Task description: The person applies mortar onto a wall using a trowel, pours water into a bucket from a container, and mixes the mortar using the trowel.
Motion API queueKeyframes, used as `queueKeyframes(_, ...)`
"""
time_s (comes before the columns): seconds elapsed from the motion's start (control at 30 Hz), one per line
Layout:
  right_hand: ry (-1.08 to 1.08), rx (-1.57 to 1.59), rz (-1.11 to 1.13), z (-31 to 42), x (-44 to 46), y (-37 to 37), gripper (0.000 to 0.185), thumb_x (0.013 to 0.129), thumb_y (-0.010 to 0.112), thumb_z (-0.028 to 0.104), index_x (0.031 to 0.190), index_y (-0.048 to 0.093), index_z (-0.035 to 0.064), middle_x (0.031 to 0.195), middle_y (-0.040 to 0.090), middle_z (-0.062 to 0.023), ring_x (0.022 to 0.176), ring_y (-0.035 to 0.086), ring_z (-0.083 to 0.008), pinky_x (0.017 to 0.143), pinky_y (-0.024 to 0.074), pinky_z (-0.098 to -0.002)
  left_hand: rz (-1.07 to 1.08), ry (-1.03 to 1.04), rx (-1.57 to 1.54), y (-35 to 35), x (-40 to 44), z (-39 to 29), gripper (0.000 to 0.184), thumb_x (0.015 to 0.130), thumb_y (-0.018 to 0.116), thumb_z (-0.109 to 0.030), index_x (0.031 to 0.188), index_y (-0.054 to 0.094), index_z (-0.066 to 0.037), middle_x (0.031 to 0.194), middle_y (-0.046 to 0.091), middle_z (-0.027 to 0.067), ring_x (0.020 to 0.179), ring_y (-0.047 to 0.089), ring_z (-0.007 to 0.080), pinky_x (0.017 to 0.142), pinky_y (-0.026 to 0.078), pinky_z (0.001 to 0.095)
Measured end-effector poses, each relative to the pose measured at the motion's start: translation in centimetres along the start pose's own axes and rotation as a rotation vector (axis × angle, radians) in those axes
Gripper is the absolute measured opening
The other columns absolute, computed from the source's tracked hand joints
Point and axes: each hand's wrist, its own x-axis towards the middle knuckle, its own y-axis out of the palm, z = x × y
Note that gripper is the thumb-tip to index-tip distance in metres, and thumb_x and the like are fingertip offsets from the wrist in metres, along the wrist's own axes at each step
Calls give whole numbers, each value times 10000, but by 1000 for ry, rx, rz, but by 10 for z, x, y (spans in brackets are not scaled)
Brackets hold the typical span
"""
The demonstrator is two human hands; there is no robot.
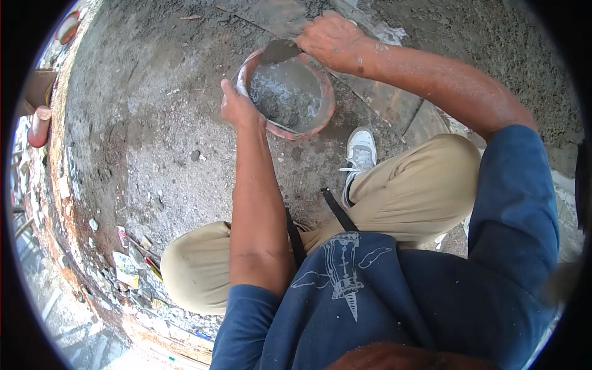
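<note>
A round bowl with a worn reddish rim (330,102) rests on the rough ground in front of me, holding wet grey mortar (285,92). My left hand (239,106) grips the bowl's left rim, thumb up along the outside and the other fingers mostly hidden. At the far right of the rim, my right hand (332,42) is closed round a trowel, whose handle is hidden in the fist. The trowel's dark grey blade (279,52) points left across the bowl's far rim. Grey splashes mark my right hand and forearm.
My white shoe (362,150) stands just right of the bowl. Boards (385,98) smeared with grey lie beyond it. At left are rubble, a crumpled packet (126,269), a reddish cylindrical object (40,127) and another reddish round container (66,28) near a drop-off edge.
</note>
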Motion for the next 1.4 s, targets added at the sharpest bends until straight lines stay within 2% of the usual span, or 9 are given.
queueKeyframes(0.4,159,770,506,38,-32,78,376,844,684,285,1102,702,12,909,711,-193,898,696,-352,760,538,-467,142,-27,-257,-6,13,17,538,1041,458,-391,1179,582,114,1143,634,185,1012,638,291,932,507,441)
queueKeyframes(0.5,284,933,832,12,-23,13,400,845,682,287,1142,688,18,912,709,-198,883,695,-353,756,534,-451,127,9,-184,-14,21,25,533,1039,459,-389,1180,567,114,1154,628,197,993,651,304,928,519,438)
queueKeyframes(0.53,277,911,836,4,-19,-4,404,845,684,286,1153,685,24,902,709,-200,871,697,-355,752,538,-446,47,35,-201,-11,18,24,484,1025,481,-351,1044,663,97,976,677,133,833,655,213,789,530,373)
queueKeyframes(0.6,280,861,827,-10,-14,-27,413,844,688,284,1175,678,37,883,708,-205,846,702,-358,745,546,-436,51,26,-218,-14,19,24,484,1025,479,-348,1044,662,99,981,678,133,842,660,216,793,534,377)
queueKeyframes(0.7,66,373,61,4,-9,6,338,843,690,260,1106,701,48,825,706,-200,784,707,-358,719,559,-434,126,-9,-203,-9,16,17,507,1046,430,-368,1169,577,102,1114,640,188,999,645,296,912,517,453)
queueKeyframes(0.83,-25,282,286,71,-5,16,238,845,690,247,1001,709,68,849,719,-175,860,708,-356,771,561,-457,338,-29,-361,-12,17,14,544,1061,362,-390,1240,534,93,1187,625,219,1088,637,353,985,505,502)
queueKeyframes(1.1,178,279,220,28,-2,11,297,838,724,219,1111,707,103,913,725,-174,886,712,-333,837,548,-470,254,-78,-291,-11,17,15,547,1060,343,-395,1231,552,80,1179,636,221,1098,636,352,1006,497,492)
queueKeyframes(1.3,9,282,395,44,-7,-9,286,833,706,204,1107,726,126,917,727,-172,883,712,-335,823,554,-467,205,-75,-257,-20,11,16,525,1059,369,-378,1218,562,84,1166,641,213,1041,660,332,979,513,470)
queueKeyframes(1.4,161,317,166,18,-8,-1,192,798,658,150,955,749,88,885,721,-177,881,713,-361,866,552,-448,216,-46,-288,-15,18,14,513,1057,388,-365,1208,565,92,1156,645,207,1036,661,319,969,518,457)
